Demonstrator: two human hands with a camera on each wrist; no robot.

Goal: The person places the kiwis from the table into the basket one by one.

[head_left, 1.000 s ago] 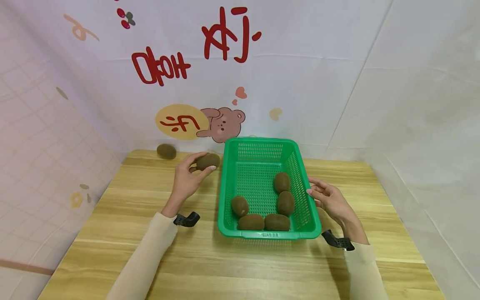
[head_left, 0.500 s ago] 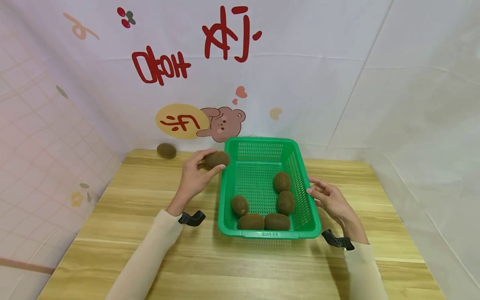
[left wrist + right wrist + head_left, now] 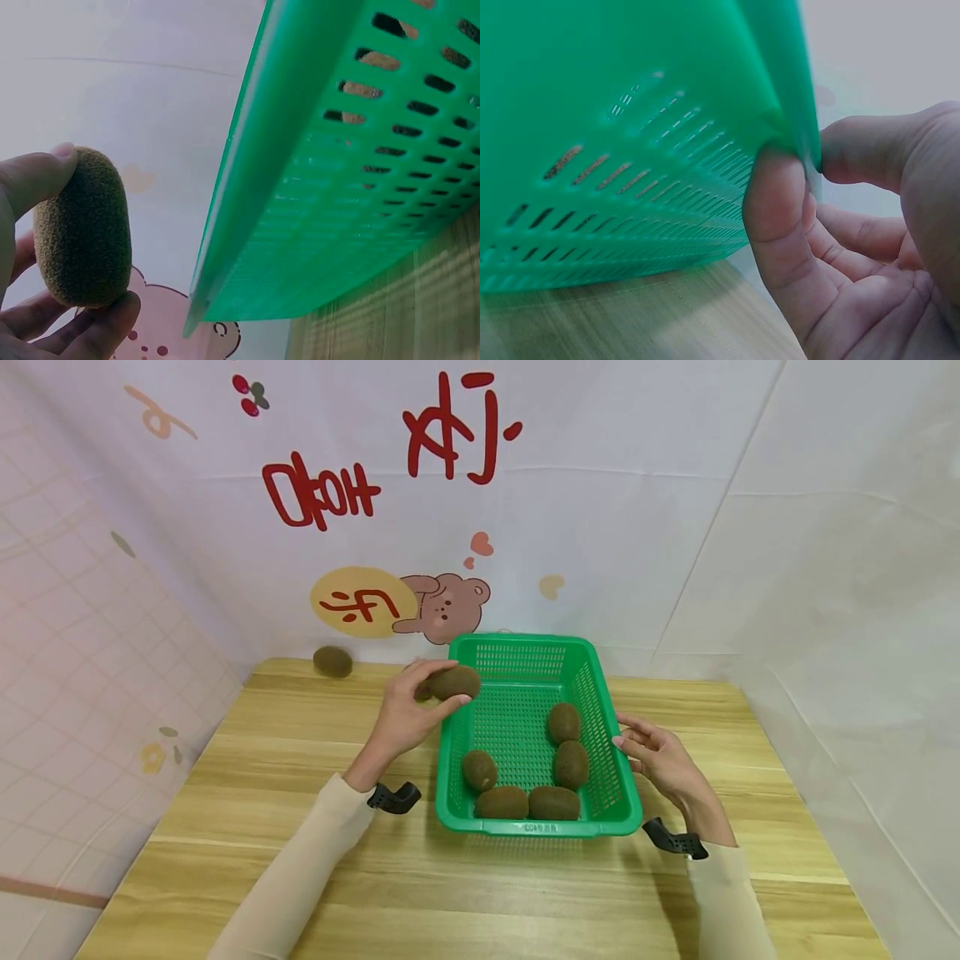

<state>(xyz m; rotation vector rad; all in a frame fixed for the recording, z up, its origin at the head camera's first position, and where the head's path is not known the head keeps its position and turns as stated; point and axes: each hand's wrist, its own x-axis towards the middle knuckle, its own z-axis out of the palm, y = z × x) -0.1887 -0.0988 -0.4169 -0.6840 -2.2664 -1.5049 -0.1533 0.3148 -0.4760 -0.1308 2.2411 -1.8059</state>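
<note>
White walls (image 3: 637, 527), red lettering (image 3: 491, 435), cartoon bear (image 3: 453, 610), wood-grain table (image 3: 480, 902)

The basket (image 3: 510, 718) is coloured green and patterned with slots. The kiwis (image 3: 457, 682) are coloured brown, the table (image 3: 465, 910) streaked with yellowish grain. The white wall (image 3: 600, 527) is printed with red writing (image 3: 491, 439) and a pink bear (image 3: 455, 612).

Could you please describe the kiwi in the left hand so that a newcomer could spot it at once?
On the wooden table, find the green basket and look at the far part of its left side. There, the person's left hand grips a fuzzy brown oval kiwi. Unlike the five kiwis in the basket, this one is held.
</note>
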